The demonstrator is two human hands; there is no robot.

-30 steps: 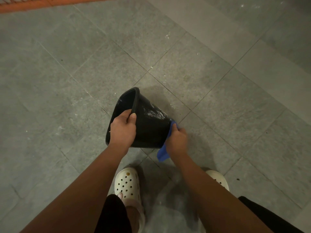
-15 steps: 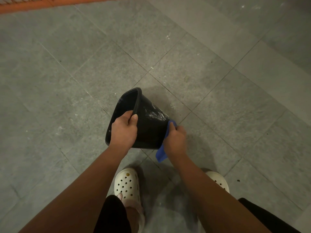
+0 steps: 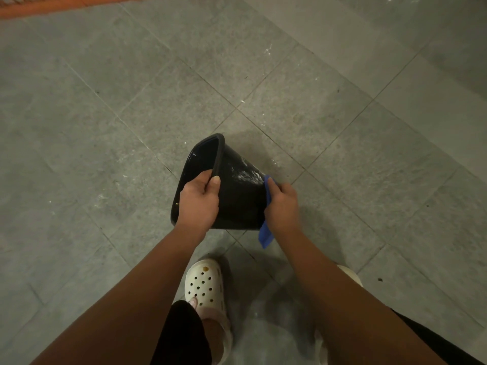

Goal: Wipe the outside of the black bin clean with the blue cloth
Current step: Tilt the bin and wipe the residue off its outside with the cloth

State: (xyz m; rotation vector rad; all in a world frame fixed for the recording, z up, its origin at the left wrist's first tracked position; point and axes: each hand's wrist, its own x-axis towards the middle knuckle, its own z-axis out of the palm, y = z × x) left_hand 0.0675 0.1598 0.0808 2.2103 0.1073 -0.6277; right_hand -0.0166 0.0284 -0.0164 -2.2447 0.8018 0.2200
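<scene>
Black bin (image 3: 237,198) held tipped sideways over the floor (image 3: 105,127), mouth to my left. Left hand (image 3: 197,204): grip clamped on the rim, steadying it. Right hand (image 3: 283,206): grip closed on the blue cloth (image 3: 265,237), pressing it against the base end. White streaks beside it look unwiped.

Grey tiled floor (image 3: 105,127): bare tiles with pale specks lie open ahead of, left of and right of the black bin (image 3: 239,204). The bin is held tilted, mouth facing left, base to the right. Left hand (image 3: 197,204) grips the near rim and blocks that edge; the far rim and upper wall are free to reach. Right hand (image 3: 283,206) holds the blue cloth (image 3: 265,237) against the base end, closing it off; a cloth tail hangs below. Near side is crowded: both forearms, and a white clog (image 3: 204,283) below the bin. An orange strip (image 3: 66,3) bounds the far left corner.
</scene>
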